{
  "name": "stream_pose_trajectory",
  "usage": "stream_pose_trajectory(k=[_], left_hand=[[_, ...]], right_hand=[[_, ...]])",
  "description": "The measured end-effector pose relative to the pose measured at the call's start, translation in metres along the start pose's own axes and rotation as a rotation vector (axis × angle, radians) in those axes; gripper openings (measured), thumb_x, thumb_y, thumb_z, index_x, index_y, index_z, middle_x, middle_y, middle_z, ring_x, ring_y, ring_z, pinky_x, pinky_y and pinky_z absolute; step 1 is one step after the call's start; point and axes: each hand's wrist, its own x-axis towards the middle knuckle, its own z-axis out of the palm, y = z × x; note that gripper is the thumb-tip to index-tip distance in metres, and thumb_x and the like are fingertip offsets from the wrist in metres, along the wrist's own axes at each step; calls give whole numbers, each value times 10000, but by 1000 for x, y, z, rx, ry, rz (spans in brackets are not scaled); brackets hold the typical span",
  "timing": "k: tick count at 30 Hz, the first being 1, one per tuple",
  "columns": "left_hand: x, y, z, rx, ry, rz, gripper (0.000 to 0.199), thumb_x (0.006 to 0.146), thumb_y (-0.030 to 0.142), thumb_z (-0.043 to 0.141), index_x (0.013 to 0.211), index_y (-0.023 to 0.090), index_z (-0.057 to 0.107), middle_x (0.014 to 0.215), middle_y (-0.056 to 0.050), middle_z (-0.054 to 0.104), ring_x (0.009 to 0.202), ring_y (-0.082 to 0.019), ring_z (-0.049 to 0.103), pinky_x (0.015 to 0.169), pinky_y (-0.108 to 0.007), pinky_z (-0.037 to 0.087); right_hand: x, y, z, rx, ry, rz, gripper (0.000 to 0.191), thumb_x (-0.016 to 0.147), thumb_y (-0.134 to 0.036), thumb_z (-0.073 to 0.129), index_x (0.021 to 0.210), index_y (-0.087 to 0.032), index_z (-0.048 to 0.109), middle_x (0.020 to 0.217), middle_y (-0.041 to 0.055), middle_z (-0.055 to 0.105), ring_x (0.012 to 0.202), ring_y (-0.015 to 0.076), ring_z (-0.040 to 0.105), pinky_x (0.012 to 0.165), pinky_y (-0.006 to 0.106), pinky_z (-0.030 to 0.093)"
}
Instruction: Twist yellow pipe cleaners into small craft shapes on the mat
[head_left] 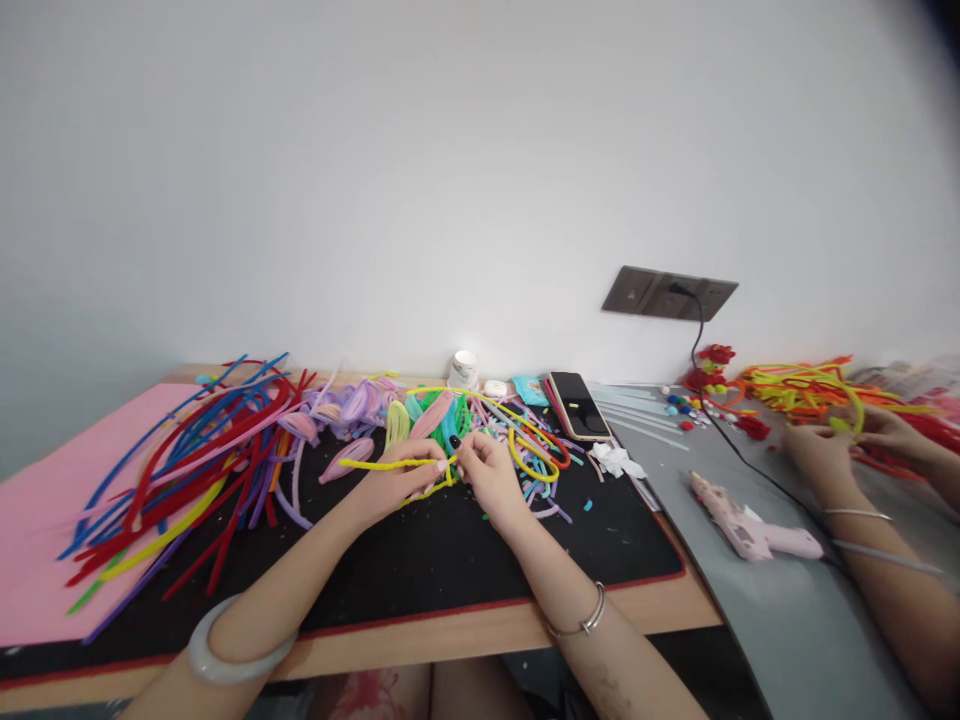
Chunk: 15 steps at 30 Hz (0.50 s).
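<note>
Over the black mat (450, 560), my left hand (401, 480) pinches a yellow pipe cleaner (375, 464) whose free end sticks out to the left. Close beside it, my right hand (484, 470) has its fingers closed on the same yellow stem near a bend. More yellow stem hangs below and between the fingertips, partly hidden by them. Just behind my hands lie bundles of pastel petal loops (431, 412) and green pipe cleaners. To their right is a looped yellow pipe cleaner (529, 460) among short cut pieces.
Many red, blue and purple pipe cleaners (202, 450) lie at left on pink sheet (45, 560). A phone (577, 405), paper cup (464, 368) and crumpled tissue (616, 460) stand behind. At right are a pink glue gun (754, 525), its cord, and a co-worker's hands (825, 455).
</note>
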Motion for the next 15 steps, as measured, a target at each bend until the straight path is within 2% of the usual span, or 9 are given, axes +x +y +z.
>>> stream_pose_trajectory(k=[4, 10, 15], left_hand=[[0, 2, 0, 81, 4, 30, 245, 803, 362, 493, 679, 152, 508, 516, 53, 432, 442, -67, 363, 444, -185, 279], [2, 3, 1, 302, 96, 109, 247, 816, 321, 463, 631, 161, 494, 558, 27, 457, 522, -106, 417, 507, -213, 320], [2, -2, 2, 263, 128, 85, 251, 848, 339, 419, 679, 170, 496, 542, 33, 459, 487, -103, 407, 480, -209, 311]], right_hand=[[0, -2, -2, -77, 26, -42, 261, 800, -351, 473, 608, -184, 416, 497, -50, 415, 453, 83, 364, 454, 206, 284], [-4, -5, -3, -427, 145, -185, 291, 816, -287, 448, 553, -183, 378, 496, -48, 353, 492, 93, 335, 491, 219, 261], [-9, -10, 1, -481, 125, -224, 257, 822, -233, 421, 574, -185, 371, 519, -46, 360, 504, 95, 354, 503, 217, 263]])
